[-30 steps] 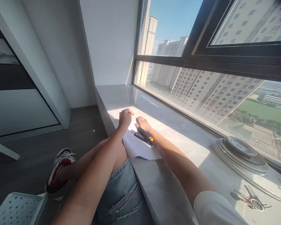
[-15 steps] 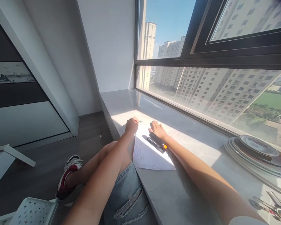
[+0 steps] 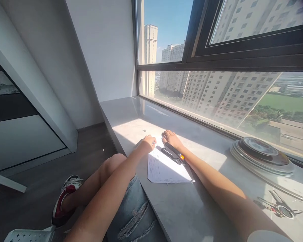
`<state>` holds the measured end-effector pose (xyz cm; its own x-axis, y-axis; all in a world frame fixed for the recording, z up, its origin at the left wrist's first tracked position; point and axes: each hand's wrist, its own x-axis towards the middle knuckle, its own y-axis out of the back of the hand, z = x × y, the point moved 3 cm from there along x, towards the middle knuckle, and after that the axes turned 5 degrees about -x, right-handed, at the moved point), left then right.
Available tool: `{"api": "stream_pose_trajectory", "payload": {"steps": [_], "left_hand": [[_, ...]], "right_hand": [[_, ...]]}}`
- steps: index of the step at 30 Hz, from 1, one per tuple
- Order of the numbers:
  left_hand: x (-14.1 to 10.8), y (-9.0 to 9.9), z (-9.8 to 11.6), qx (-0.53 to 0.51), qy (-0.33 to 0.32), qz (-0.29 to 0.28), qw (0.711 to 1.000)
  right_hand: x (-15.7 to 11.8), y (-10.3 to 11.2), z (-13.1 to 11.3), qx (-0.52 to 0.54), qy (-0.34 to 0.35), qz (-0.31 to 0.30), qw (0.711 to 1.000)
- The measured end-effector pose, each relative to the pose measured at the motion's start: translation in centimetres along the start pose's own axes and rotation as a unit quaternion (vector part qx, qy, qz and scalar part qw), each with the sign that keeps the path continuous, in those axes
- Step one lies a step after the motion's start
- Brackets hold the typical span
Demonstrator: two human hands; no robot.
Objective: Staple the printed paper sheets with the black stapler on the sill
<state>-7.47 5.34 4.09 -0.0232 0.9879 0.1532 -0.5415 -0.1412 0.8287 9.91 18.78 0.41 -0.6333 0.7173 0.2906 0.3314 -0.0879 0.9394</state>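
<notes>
Sheets of white paper [image 3: 164,173] with short dark marks lie on the pale sill. A black stapler [image 3: 172,154] with an orange patch rests on top, slanting towards my right forearm. My left hand [image 3: 148,143] is closed at the far left corner of the paper, fingers curled onto it; glare washes out the exact pinch. Just beyond the stapler's far end, my right hand [image 3: 172,139] rests palm down, fingers bent and a little apart, holding nothing visible. A tiny dark strip [image 3: 144,130] lies on the sill beyond my left hand.
A stack of plates [image 3: 261,156] stands by the window at right. Scissors and other metal tools [image 3: 280,206] lie nearer me. A white rounded object [image 3: 267,236] shows at the bottom edge. My knee [image 3: 113,163] is beside the sill's left edge.
The paper and stapler have shifted right along the sill, with my left hand moving alongside. The tiny strip is now uncovered. My right hand's fingers are more bent. The view has turned right.
</notes>
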Motion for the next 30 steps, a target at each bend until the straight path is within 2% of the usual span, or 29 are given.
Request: {"api": "stream_pose_trajectory", "payload": {"steps": [2,4,7,9,11,13,16,21,26,30], "left_hand": [[-0.2,-0.1,0.2,0.035,-0.013,-0.028,0.999],[-0.4,0.0,0.4,0.067,-0.016,-0.047,0.997],[-0.6,0.2,0.7,0.077,-0.017,-0.054,0.995],[-0.6,0.3,0.8,0.077,-0.02,-0.054,0.995],[-0.6,0.2,0.9,0.071,-0.025,-0.047,0.996],[-0.5,0.1,1.2,0.06,-0.04,-0.037,0.997],[-0.5,-0.4,1.9,0.042,-0.071,-0.023,0.996],[-0.7,-1.4,2.3,0.019,-0.098,-0.045,0.994],[-0.7,-1.7,1.8,0.031,-0.103,-0.093,0.99],[-0.5,-1.9,1.4,0.042,-0.102,-0.085,0.99]], "right_hand": [[-0.2,1.2,0.2,0.016,-0.003,0.027,0.999],[-1.0,3.0,0.5,0.065,-0.021,0.08,0.994],[-3.7,6.1,0.7,0.219,-0.061,0.167,0.959],[-6.3,7.8,0.1,0.3,-0.08,0.174,0.934],[-8.9,8.6,-1.1,0.323,-0.072,0.137,0.934],[-11.1,8.8,-2.2,0.308,-0.047,0.111,0.944],[-12.9,7.9,-3.2,0.263,-0.025,0.122,0.957],[-12.9,6.1,-3.5,0.226,-0.005,0.115,0.967],[-12.9,6.3,-3.3,0.241,-0.005,0.082,0.967],[-13.1,5.9,-3.2,0.227,-0.016,0.06,0.972]]}}
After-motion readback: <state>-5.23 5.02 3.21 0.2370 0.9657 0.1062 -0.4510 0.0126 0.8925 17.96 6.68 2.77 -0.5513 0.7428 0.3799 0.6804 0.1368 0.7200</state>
